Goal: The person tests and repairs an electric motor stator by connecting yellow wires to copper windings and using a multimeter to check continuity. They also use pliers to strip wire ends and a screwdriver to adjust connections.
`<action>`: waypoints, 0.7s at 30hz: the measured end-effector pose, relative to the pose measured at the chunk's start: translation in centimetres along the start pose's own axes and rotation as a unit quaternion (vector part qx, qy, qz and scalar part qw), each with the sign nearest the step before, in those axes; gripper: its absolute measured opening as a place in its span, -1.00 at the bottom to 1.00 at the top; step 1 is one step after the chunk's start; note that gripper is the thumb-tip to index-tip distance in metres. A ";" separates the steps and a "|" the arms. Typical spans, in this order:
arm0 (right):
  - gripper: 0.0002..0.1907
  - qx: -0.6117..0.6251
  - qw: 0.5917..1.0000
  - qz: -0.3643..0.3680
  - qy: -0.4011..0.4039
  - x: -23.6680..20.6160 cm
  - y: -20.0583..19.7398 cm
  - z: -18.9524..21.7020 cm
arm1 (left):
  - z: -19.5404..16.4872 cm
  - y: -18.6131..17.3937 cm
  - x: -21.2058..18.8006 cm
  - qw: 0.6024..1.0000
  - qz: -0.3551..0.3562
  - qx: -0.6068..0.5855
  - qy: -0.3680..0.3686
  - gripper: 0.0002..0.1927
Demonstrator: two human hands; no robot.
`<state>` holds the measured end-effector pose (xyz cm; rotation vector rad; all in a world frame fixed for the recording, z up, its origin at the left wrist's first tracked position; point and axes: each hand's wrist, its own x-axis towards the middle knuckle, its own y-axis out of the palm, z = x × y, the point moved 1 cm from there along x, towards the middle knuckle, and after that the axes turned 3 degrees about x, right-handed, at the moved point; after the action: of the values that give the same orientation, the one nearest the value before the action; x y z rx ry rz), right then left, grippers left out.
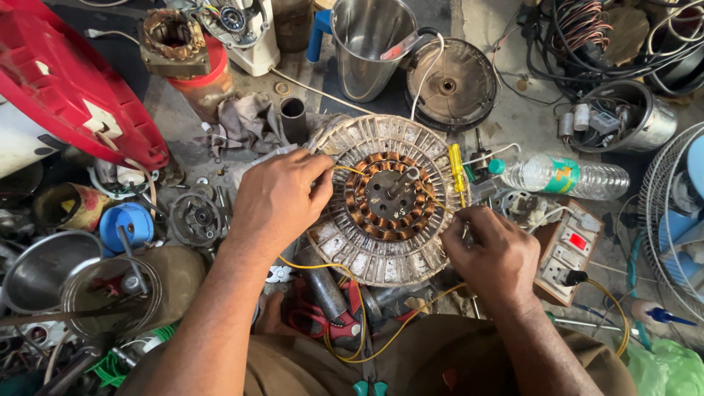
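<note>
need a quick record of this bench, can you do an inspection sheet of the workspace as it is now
surface: grey floor, dusty, mostly covered in parts
job's things: round motor with copper windings and a centre shaft, lying flat; yellow wire running from it
clutter: steel jug, red cover, water bottle, switch board, red pliers, blue cap, rag
hands: left hand on the motor's left rim, pinching the yellow wire; right hand at its right rim, by a yellow screwdriver
cables: black cable tangle top right
surroundings: fan guard at right edge
</note>
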<state>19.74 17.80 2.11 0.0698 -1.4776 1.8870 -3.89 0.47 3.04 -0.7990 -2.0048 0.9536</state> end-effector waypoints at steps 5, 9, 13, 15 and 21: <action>-0.92 0.026 0.999 -0.019 -0.010 -0.3 -0.5 -0.2 | 0.0 0.0 0.0 1.000 -0.001 -0.001 -0.001 -0.86; -0.90 0.004 1.000 -0.011 -0.010 -0.3 -0.4 -0.1 | 0.0 0.0 0.0 1.000 0.002 0.000 0.000 -0.86; -0.91 0.018 1.000 -0.007 -0.006 -0.1 -0.6 0.1 | -0.1 -0.1 0.1 1.000 0.005 0.006 -0.007 -0.86; -0.91 0.028 1.000 0.004 -0.009 0.0 -0.7 0.1 | -0.2 0.0 0.1 1.000 0.016 0.009 -0.020 -0.87; -0.92 0.037 0.999 0.015 0.011 0.0 -0.7 0.2 | -0.2 -0.1 0.1 1.000 0.002 0.001 -0.004 -0.87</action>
<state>20.09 17.71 2.76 0.0616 -1.3997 1.9605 -3.79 0.53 3.23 -0.8009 -2.0093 0.9617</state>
